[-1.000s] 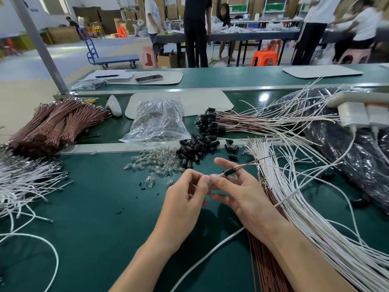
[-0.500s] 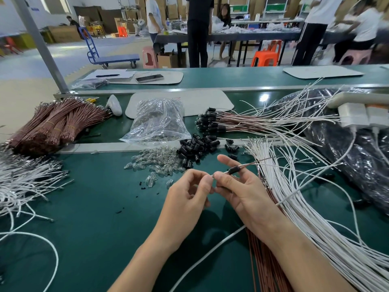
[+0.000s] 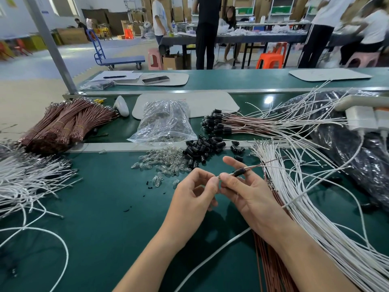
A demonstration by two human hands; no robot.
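Note:
Above the green bench, my right hand (image 3: 250, 194) pinches a small black socket (image 3: 239, 172) with a brown and a white wire trailing off to the right. My left hand (image 3: 194, 197) pinches a tiny clear bulb (image 3: 218, 178) at the socket's open end, fingertips meeting those of the right hand. A loose pile of clear bulbs (image 3: 162, 163) and a pile of black sockets (image 3: 202, 147) lie just beyond my hands.
White wires (image 3: 299, 197) fan across the right side over brown wires (image 3: 267, 260). Finished socket leads (image 3: 221, 125) lie behind. A clear bag of bulbs (image 3: 164, 123), bundled brown wires (image 3: 63, 125), white wires (image 3: 27, 178) at left, a black bag (image 3: 355, 152) and a white power strip (image 3: 366, 116) surround the spot.
Both hands have stayed together at the same spot. The socket in my right hand has shifted slightly, and the left fingertips keep working the bulb at its end.

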